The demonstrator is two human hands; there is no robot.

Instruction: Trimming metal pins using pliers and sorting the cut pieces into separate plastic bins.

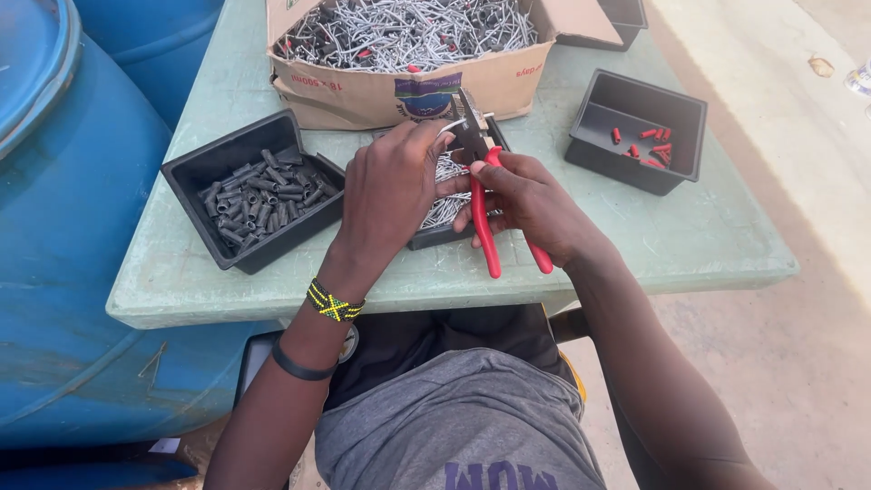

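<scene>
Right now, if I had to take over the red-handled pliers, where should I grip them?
Grip the pliers by the two red handles, coming from the near table edge: the handles splay toward the person, while the metal head points away at the cardboard box. The right hand already holds them there.

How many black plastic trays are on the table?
4: left tray with dark pieces, middle tray under the hands, right tray with red pieces, far tray cut off; more may be hidden.

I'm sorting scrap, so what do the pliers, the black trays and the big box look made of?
Pliers: dark metal head, glossy red handles, likely plastic-coated. Black trays: matte moulded plastic, by their thin even walls. Big box: brown corrugated cardboard with creased flaps.
</scene>
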